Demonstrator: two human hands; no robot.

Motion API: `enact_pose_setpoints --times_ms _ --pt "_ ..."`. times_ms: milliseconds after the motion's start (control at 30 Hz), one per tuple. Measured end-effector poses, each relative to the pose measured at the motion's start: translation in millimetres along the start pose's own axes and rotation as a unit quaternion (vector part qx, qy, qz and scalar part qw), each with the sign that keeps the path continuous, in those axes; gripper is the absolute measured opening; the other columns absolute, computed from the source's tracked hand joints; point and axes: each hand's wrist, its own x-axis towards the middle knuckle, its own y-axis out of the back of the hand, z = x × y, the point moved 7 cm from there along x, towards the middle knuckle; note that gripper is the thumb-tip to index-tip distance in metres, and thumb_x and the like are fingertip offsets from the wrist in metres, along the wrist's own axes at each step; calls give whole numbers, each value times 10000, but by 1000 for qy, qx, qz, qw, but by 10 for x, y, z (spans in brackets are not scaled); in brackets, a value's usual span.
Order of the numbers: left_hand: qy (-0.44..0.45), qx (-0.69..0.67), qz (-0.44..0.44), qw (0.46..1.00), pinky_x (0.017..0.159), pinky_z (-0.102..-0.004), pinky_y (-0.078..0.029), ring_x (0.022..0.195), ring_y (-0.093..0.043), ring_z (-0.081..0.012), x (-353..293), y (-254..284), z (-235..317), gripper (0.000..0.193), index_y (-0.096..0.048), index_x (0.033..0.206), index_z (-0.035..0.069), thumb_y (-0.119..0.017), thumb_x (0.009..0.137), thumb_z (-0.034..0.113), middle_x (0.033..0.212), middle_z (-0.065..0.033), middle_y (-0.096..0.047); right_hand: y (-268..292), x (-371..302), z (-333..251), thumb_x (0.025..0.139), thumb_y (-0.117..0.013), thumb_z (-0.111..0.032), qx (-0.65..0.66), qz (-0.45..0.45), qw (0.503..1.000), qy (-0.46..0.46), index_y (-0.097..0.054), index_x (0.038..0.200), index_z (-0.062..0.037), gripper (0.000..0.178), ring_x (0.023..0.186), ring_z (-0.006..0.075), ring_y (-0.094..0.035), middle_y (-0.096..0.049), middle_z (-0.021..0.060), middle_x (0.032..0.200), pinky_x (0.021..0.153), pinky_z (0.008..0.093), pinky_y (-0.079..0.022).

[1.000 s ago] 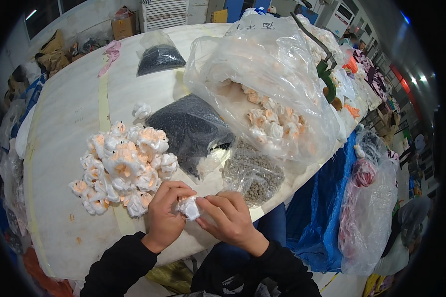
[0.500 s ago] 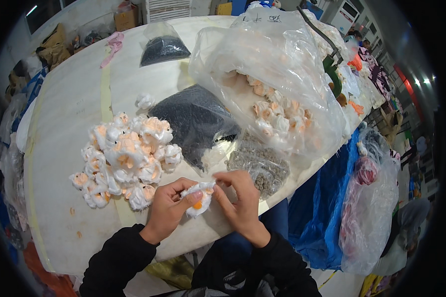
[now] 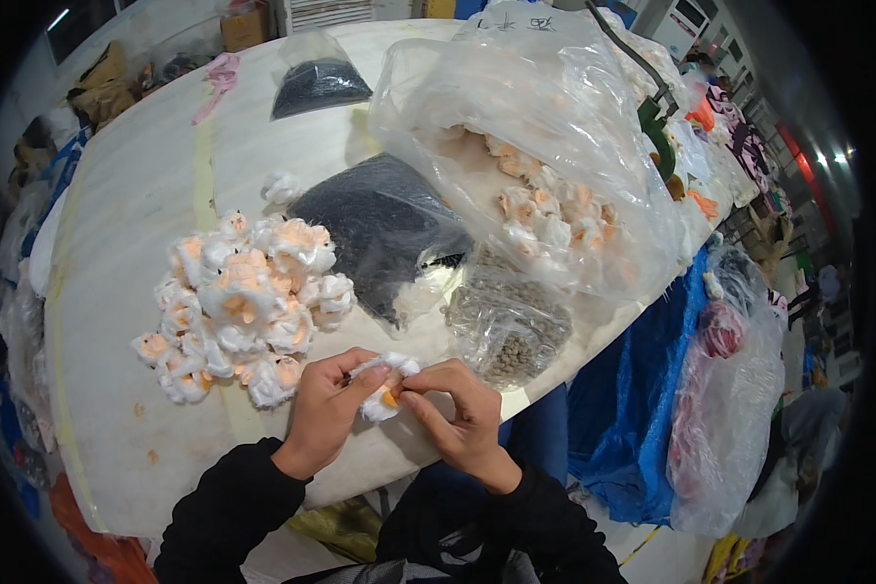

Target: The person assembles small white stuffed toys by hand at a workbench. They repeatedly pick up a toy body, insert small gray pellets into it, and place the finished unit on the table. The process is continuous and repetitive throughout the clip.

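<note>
Between my hands, above the near part of the table, is a small white fluffy plush piece with an orange patch. My left hand pinches its left side with the thumb on top. My right hand is closed at its right edge, thumb and forefinger together against the fabric; whether a tiny part sits between those fingertips is too small to tell. Left of my hands lies a heap of similar white and peach plush pieces. Just beyond my right hand rests a clear bag of small grey-brown pieces.
A clear bag of black bits lies behind my hands, and a smaller black-filled bag farther back. At the right, a large clear bag holds more plush pieces. A blue sheet hangs beside the white table.
My right hand has moved left and down, its fingers closing in on the plush piece. The left hand keeps its pinch, and the piece is now more bunched.
</note>
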Motion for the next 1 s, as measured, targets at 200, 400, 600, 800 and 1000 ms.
enact_pose_setpoints --times_ms 200,400,600,800,1000 --pt "5 10 11 1000 771 -202 -501 865 -637 -31 -12 6 -62 199 -741 1104 -42 -682 1047 139 986 -26 -751 -33 -46 119 884 -802 -4 64 -15 997 -42 -765 1031 -9 151 904 233 -690 -758 110 992 833 330 -529" --pt "-9 41 10 999 776 -202 -499 875 -631 -29 -18 18 -41 211 -741 1119 -47 -684 1047 142 992 -23 -749 -78 -80 156 887 -781 45 67 -12 997 -47 -757 1048 18 164 948 218 -683 -734 125 1031 862 323 -519" --pt "-33 104 11 994 818 -225 -506 915 -635 -54 -28 -10 47 203 -737 1126 -50 -672 1044 125 1024 -38 -750 -57 -48 53 853 -816 -4 -23 11 1000 -11 -767 1027 -50 188 920 258 -687 -728 111 978 818 349 -527" --pt "-77 124 15 989 836 -240 -496 917 -615 -64 -34 -78 81 128 -701 1080 -41 -646 1031 64 1008 -40 -723 -54 -41 1 852 -814 -43 -70 4 995 66 -712 1042 -43 216 936 336 -641 -683 125 980 812 417 -511" --pt "-122 181 36 975 741 -229 -433 819 -528 -50 -29 -93 103 86 -657 981 -14 -649 1024 59 878 6 -618 -77 -97 84 865 -811 -59 -104 33 993 44 -705 1062 -26 227 941 334 -623 -618 130 990 819 399 -503"
